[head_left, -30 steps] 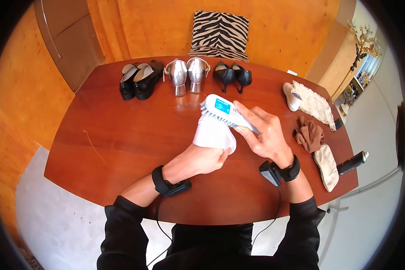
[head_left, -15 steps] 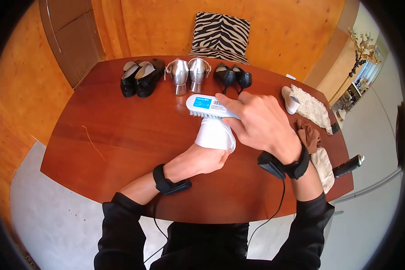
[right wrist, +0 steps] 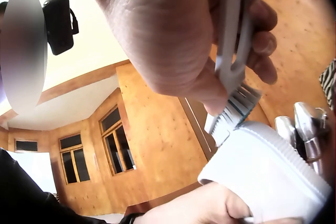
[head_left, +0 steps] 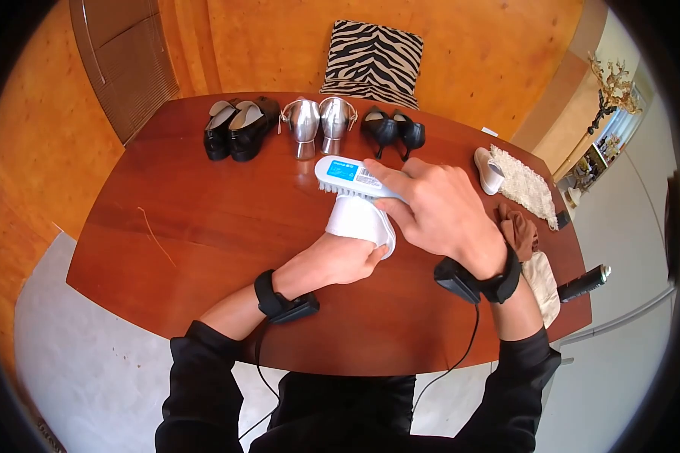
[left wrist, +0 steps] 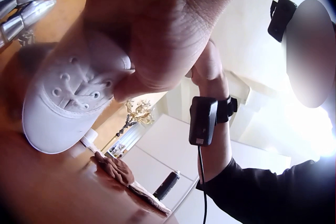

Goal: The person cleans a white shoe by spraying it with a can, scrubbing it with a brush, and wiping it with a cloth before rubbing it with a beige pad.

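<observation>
A white lace-up sneaker (head_left: 355, 219) is held up over the table by my left hand (head_left: 338, 260), which grips it with the thumb along its edge. Its toe cap (left wrist: 55, 129) and eyelets face the left wrist camera. My right hand (head_left: 446, 208) grips the handle of a white scrub brush (head_left: 344, 172), index finger laid along its back. A blue label sits on the brush head. The grey-white bristles (right wrist: 239, 108) meet the sneaker's upper near its sole edge in the right wrist view.
Black shoes (head_left: 251, 132), silver heels (head_left: 304, 124) and black heels (head_left: 381, 132) line the far table edge. At right lie another white shoe (head_left: 489, 172), a fringed cream cloth (head_left: 525, 185), a brown cloth (head_left: 517, 230), a beige cloth item (head_left: 540, 283) and a black spray can (head_left: 584, 283).
The brush has moved left across the sneaker and turned more level, the right hand swinging over with it. During the last half second both hands barely shift.
</observation>
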`<action>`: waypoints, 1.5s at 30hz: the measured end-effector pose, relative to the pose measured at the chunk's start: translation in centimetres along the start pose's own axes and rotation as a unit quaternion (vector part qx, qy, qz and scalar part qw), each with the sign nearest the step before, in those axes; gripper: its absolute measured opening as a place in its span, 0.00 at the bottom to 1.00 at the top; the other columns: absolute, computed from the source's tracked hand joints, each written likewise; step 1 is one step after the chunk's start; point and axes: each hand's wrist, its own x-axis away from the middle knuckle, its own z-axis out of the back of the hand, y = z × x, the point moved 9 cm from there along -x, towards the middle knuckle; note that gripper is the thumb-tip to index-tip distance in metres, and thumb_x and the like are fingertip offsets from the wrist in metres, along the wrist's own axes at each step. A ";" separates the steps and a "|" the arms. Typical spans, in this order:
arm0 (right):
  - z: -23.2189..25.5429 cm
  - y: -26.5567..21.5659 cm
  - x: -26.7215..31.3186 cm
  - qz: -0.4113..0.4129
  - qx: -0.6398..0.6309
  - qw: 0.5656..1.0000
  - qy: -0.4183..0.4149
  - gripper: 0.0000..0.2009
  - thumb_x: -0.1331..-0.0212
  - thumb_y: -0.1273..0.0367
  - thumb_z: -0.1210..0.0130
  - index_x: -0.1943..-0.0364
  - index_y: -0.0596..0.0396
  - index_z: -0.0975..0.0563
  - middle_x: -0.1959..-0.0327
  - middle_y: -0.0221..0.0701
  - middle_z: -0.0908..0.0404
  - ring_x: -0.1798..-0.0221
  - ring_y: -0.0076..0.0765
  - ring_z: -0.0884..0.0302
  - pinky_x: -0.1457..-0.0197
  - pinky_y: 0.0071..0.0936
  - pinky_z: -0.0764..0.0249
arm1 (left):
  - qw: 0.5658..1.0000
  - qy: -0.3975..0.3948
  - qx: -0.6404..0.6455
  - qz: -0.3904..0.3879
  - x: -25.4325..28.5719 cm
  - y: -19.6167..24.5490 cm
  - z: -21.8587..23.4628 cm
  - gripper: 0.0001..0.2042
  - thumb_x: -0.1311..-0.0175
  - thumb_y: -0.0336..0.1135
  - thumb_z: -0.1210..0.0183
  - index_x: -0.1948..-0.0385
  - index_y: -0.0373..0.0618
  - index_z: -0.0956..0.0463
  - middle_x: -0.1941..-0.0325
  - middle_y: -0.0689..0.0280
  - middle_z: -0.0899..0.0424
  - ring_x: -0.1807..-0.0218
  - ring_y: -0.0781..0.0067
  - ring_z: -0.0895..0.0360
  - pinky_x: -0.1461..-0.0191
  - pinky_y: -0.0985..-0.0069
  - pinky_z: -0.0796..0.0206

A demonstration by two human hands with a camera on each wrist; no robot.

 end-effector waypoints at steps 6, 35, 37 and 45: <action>-1.9 2.4 1.7 -0.053 -0.086 0.995 0.019 0.22 0.48 0.63 0.44 0.45 0.48 0.27 0.76 0.41 0.25 0.75 0.48 0.27 0.72 0.40 0.31 | 0.997 -0.049 -0.003 0.055 0.0 0.0 0.2 0.12 0.40 0.34 0.50 0.74 0.34 0.25 0.80 0.52 0.25 0.75 0.48 0.27 0.67 0.59 0.34; -8.7 5.7 7.6 -0.067 -0.339 0.910 0.229 0.26 0.47 0.69 0.43 0.41 0.54 0.32 0.77 0.39 0.28 0.79 0.42 0.30 0.73 0.33 0.30 | 0.986 -0.099 0.075 0.111 0.0 -1.3 -0.4 0.13 0.40 0.31 0.45 0.55 0.38 0.27 0.58 0.58 0.21 0.58 0.65 0.25 0.54 0.70 0.34; -9.0 5.8 7.7 -0.073 -0.340 0.909 0.229 0.25 0.46 0.69 0.44 0.41 0.54 0.32 0.78 0.39 0.28 0.79 0.42 0.30 0.74 0.33 0.30 | 0.981 -0.106 0.090 0.132 0.0 -1.5 -0.4 0.13 0.40 0.31 0.44 0.55 0.38 0.27 0.58 0.59 0.21 0.57 0.66 0.25 0.53 0.71 0.35; -9.8 6.1 8.2 -0.070 -0.334 0.910 0.235 0.25 0.44 0.68 0.45 0.41 0.52 0.32 0.79 0.39 0.28 0.80 0.42 0.31 0.74 0.33 0.30 | 0.972 -0.088 0.121 0.181 0.2 -2.7 -0.1 0.13 0.40 0.33 0.43 0.55 0.37 0.25 0.56 0.61 0.20 0.54 0.70 0.24 0.51 0.74 0.35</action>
